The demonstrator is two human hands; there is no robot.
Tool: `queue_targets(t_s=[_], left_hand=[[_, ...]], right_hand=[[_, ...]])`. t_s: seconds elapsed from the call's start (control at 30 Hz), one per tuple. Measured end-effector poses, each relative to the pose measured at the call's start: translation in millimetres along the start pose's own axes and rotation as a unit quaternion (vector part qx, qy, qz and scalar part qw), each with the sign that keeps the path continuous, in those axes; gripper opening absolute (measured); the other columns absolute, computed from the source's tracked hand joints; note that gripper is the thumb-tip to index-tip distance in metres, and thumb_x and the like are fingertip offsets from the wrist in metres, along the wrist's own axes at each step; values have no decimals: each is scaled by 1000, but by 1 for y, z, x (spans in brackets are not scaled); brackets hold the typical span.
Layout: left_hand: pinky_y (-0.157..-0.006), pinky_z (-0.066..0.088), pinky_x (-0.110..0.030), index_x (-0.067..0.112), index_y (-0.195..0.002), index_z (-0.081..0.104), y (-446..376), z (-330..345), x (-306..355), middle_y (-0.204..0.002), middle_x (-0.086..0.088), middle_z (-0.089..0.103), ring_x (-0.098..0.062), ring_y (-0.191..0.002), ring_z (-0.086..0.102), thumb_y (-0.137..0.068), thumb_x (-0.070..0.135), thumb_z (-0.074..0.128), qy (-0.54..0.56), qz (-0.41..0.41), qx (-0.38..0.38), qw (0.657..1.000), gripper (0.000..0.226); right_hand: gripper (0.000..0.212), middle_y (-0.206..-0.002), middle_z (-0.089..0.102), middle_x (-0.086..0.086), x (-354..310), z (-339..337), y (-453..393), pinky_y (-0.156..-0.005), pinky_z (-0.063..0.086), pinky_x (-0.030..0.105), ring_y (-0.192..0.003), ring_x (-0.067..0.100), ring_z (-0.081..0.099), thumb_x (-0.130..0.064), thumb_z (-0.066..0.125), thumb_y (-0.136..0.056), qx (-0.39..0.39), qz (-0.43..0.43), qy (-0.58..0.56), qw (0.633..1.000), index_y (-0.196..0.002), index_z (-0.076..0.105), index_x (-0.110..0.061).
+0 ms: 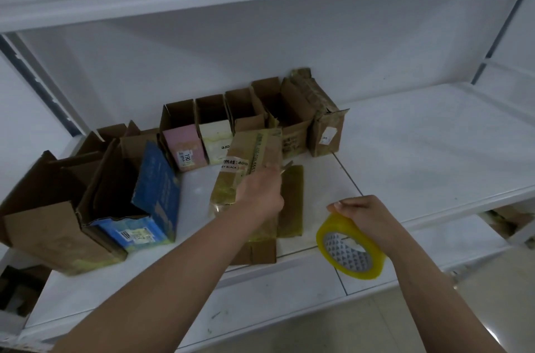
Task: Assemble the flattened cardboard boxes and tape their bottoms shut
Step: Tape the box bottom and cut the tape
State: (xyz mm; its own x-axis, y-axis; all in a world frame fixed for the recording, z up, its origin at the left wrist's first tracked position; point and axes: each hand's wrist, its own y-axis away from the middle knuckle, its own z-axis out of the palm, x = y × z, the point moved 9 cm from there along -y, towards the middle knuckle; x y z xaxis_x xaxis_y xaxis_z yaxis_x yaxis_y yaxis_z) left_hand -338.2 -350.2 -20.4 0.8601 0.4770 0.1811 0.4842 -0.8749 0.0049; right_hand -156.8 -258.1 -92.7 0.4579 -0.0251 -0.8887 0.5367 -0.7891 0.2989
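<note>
Yellow tape roll [350, 245] hangs in my right hand [366, 215], fingers curled round its rim, just right of the flattened box [254, 179] my left hand [260, 193] grips on the shelf [419, 150]; loose tape may stick crooked.

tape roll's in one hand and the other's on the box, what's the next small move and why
Probably bring the tape roll in the right hand over to the taped box that the left hand holds; roll and box are apart now.
</note>
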Motion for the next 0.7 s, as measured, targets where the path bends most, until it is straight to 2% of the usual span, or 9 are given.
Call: queue_targets(t_s=[0.1, 0.17, 0.23, 0.33, 0.4, 0.47, 0.53, 0.63, 0.7], left_hand=[[-67, 48, -31, 17, -99, 51, -1, -4, -9, -84, 2, 55, -19, -83, 60, -86, 25, 67, 105, -7, -21, 994, 22], [-68, 50, -29, 21, -94, 54, 2, -21, -15, -80, 4, 59, -14, -77, 60, -85, 38, 69, 232, -18, 21, 972, 24], [-70, 50, -28, 24, -100, 57, 10, -38, -4, -84, 8, 62, -8, -80, 61, -82, 53, 68, 318, -7, 56, 946, 35], [-66, 44, -25, 20, -109, 60, 18, -24, 28, -96, 11, 62, -4, -86, 56, -72, 73, 61, 317, -8, -42, 947, 64], [-63, 46, -31, 10, -98, 67, 19, -17, 39, -82, 7, 61, -6, -75, 56, -73, 66, 68, 325, -10, -48, 944, 62], [-59, 47, -23, 11, -80, 70, 17, -19, 40, -69, 7, 63, -2, -63, 58, -78, 48, 75, 373, -19, -18, 927, 37], [-55, 43, -16, 15, -72, 68, 18, -15, 42, -62, 9, 62, 3, -54, 55, -82, 35, 76, 438, -54, -22, 897, 24], [-47, 34, -20, 13, -78, 62, 27, 4, 53, -63, 4, 58, -4, -44, 43, -85, 30, 74, 556, -135, -74, 817, 21], [-43, 29, -19, 12, -81, 62, 31, 9, 61, -67, 0, 59, -6, -40, 37, -86, 30, 73, 584, -145, -85, 794, 21]], right_hand=[[19, -86, 75, -13, -10, -4, 3, -95, 53, 43, -90, 13, 69, -31, 62, -94, 12, -30, -4, 999, -86, 80, -32], [20, -89, 75, -10, -21, -8, 8, -94, 54, 44, -90, 15, 69, -30, 62, -94, 18, -55, -15, 998, -86, 80, -33], [20, -89, 76, -6, -34, -11, 14, -92, 55, 44, -89, 17, 70, -29, 62, -93, 19, -81, -34, 996, -84, 79, -34], [20, -85, 74, 6, -50, -13, 19, -89, 55, 48, -85, 28, 70, -37, 64, -91, 22, -113, -29, 993, -84, 79, -27], [24, -85, 73, 9, -55, -13, 21, -88, 54, 52, -86, 32, 69, -44, 62, -91, 21, -135, -13, 990, -89, 78, -27], [32, -85, 74, 2, -58, -15, 23, -87, 55, 51, -86, 26, 69, -59, 56, -86, 37, -154, 9, 987, -90, 77, -35], [54, -80, 73, 5, -59, -22, 25, -81, 56, 50, -81, 27, 69, -81, 48, -74, 76, -170, 31, 982, -88, 75, -37], [53, -79, 73, 6, -61, -36, 28, -75, 56, 47, -79, 24, 69, -85, 44, -73, 152, -192, 30, 969, -86, 72, -42], [49, -84, 74, 6, -63, -44, 30, -77, 55, 44, -84, 22, 69, -80, 45, -78, 189, -196, 19, 962, -87, 73, -41]])
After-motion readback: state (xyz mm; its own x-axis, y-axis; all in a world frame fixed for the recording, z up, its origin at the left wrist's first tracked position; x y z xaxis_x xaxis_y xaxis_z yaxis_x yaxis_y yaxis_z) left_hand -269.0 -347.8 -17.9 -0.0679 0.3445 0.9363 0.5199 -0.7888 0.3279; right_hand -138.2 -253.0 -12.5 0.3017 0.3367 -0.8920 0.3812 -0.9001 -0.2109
